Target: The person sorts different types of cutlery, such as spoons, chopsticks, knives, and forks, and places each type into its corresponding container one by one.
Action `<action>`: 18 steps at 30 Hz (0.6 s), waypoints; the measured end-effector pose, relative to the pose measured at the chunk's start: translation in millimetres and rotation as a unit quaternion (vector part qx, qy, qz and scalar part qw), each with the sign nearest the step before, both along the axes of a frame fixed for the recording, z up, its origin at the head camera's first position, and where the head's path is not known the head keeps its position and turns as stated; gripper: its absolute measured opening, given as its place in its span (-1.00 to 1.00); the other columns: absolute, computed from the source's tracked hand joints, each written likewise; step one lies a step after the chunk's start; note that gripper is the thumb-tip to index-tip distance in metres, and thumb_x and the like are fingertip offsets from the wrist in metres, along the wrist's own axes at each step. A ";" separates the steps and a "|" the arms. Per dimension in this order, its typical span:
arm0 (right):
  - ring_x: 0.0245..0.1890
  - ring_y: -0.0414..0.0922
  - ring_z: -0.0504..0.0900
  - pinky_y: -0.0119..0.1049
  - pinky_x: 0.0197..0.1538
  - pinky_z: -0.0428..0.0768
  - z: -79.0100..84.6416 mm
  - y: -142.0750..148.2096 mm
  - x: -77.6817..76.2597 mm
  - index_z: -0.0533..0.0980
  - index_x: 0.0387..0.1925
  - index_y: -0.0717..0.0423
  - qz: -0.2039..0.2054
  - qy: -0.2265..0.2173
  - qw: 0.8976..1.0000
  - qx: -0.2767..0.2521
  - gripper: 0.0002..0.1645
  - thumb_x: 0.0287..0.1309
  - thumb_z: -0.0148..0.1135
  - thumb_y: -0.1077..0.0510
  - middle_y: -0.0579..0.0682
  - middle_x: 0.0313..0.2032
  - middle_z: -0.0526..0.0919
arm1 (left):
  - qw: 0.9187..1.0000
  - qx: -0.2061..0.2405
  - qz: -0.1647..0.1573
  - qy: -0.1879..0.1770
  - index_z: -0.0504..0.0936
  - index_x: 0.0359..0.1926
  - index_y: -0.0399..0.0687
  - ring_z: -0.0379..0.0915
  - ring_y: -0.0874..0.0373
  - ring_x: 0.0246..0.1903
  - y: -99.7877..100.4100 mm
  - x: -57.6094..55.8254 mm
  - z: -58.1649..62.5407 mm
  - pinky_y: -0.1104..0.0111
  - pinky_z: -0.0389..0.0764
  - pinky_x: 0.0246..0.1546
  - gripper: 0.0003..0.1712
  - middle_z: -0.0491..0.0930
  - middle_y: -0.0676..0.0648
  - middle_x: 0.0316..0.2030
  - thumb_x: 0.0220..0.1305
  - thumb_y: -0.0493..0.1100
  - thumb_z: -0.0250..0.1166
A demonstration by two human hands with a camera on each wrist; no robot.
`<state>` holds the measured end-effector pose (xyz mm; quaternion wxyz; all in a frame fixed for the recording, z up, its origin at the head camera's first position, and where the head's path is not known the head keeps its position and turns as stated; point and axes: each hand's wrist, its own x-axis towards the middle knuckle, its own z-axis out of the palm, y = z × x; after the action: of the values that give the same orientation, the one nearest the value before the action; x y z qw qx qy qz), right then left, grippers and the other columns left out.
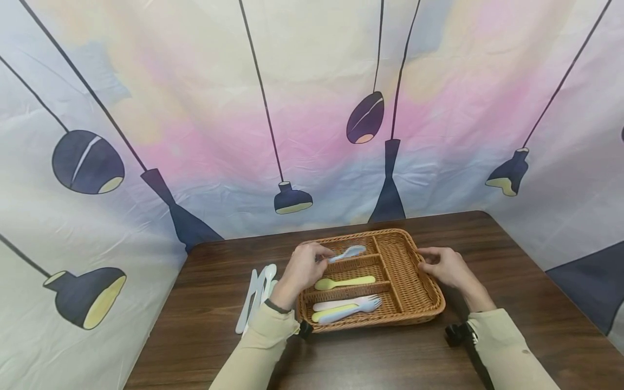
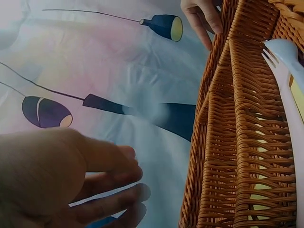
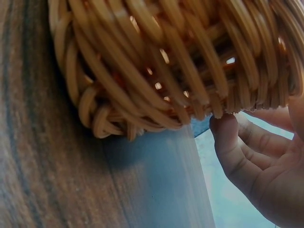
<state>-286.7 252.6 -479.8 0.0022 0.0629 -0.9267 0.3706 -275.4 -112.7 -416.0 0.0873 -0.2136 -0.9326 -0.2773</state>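
A wicker cutlery basket (image 1: pixel 421 311) with compartments lies on the table. My left hand (image 1: pixel 304 265) hovers over its left side, fingers loosely bent beside the handle of a light blue spoon (image 1: pixel 353 251) in the back left compartment. Nothing shows between those fingers in the left wrist view. My right hand (image 1: pixel 450 265) grips the basket's right rim, its thumb (image 3: pixel 224 130) against the wicker. A yellow spoon (image 1: pixel 346 281) lies in the middle left compartment. The front left one holds a light blue fork (image 1: pixel 351 310), a pink fork (image 1: pixel 341 303) and a yellow utensil (image 1: pixel 335 312).
Left of the basket, several pale utensils (image 1: pixel 253 300) lie on the dark wood table (image 1: pixel 205 319), partly behind my left forearm. The basket's long right compartment (image 1: pixel 400 265) shows bare wicker. Behind the table hangs a cloth (image 1: pixel 312 135) printed with lamps.
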 end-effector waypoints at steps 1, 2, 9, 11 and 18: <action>-0.30 -0.11 0.64 -0.26 -0.33 0.54 -0.1 -0.3 -0.1 0.54 0.18 0.09 0.000 -0.001 1.000 0.000 -0.48 0.18 0.30 0.08 0.06 -0.25 0.71 | 1.000 -0.003 -0.006 -0.002 0.75 -0.10 0.00 0.60 0.03 -0.16 -0.4 0.0 -0.2 0.21 0.58 -0.14 -0.77 0.68 -0.02 -0.12 0.25 -0.28 0.28; -0.29 -0.11 0.64 -0.26 -0.33 0.54 0.0 -0.6 -0.1 0.54 0.19 0.10 0.002 -0.001 1.000 0.000 -0.48 0.19 0.30 0.08 0.07 -0.25 0.71 | 1.000 -0.005 -0.011 -0.005 0.75 -0.08 0.00 0.60 0.00 -0.14 -0.9 0.2 -0.5 0.19 0.58 -0.11 -0.77 0.68 -0.03 -0.10 0.27 -0.26 0.27; -0.32 -0.14 0.62 -0.26 -0.35 0.52 0.5 -1.8 -0.1 0.54 0.18 0.11 0.000 -0.001 1.000 -0.001 -0.48 0.18 0.32 0.09 0.05 -0.26 0.70 | 1.000 -0.001 -0.020 0.002 0.74 -0.09 -0.05 0.61 -0.05 -0.15 -5.0 2.2 -0.1 0.21 0.60 -0.21 -0.79 0.68 -0.06 -0.10 0.29 -0.24 0.28; -0.33 -0.14 0.61 -0.27 -0.37 0.51 1.2 -1.9 0.4 0.55 0.18 0.11 -0.001 -0.002 1.000 0.000 -0.49 0.18 0.32 0.09 0.05 -0.26 0.70 | 1.000 0.001 -0.014 0.004 0.75 -0.10 -0.03 0.61 -0.01 -0.19 -6.7 3.1 -0.3 0.26 0.59 -0.28 -0.80 0.68 -0.05 -0.11 0.28 -0.23 0.29; -0.34 -0.15 0.61 -0.26 -0.38 0.51 1.5 -1.8 0.8 0.54 0.19 0.11 0.002 -0.005 1.000 -0.003 -0.48 0.19 0.31 0.10 0.06 -0.25 0.70 | 1.000 0.006 0.010 0.002 0.75 -0.13 0.02 0.62 0.06 -0.21 -13.1 5.3 -2.4 0.29 0.62 -0.25 -0.81 0.68 -0.02 -0.12 0.27 -0.22 0.30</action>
<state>-285.8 250.8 -478.3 -0.0035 0.0630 -0.9255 0.3735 -270.1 -125.8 -418.4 0.0935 -0.2045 -0.9327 -0.2818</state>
